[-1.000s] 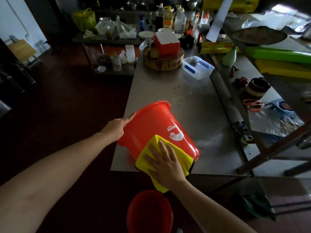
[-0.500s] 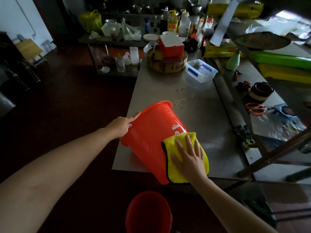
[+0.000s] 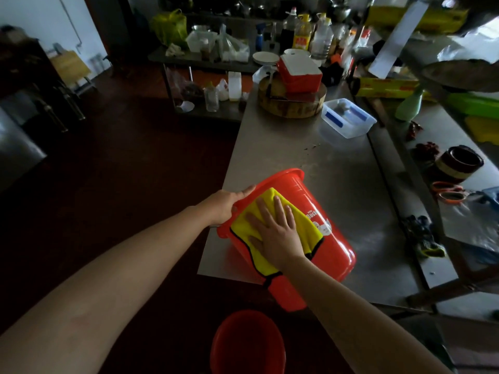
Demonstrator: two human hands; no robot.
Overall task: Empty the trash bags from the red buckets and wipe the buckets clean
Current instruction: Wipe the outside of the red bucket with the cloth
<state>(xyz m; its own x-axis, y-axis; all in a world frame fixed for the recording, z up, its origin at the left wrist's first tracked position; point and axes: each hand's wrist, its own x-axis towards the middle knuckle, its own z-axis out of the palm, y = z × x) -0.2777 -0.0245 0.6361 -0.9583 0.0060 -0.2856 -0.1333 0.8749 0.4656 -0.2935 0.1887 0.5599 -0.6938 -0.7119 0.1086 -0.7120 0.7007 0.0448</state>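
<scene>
No trash bag shows; the job looks to be at the wiping stage. The red bucket lies on its side at the near corner of the steel surface. The right hand, fingers straight and spread, presses a yellow cloth onto its wall, while the left hand grips its rim. A second red bucket waits on the floor; whether it is clean cannot be told.

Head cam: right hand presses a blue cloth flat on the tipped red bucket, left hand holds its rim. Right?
Wrong colour: the head view shows the cloth is yellow, not blue. Otherwise yes: the right hand presses it flat on the tipped red bucket, the left hand holds its rim.
</scene>
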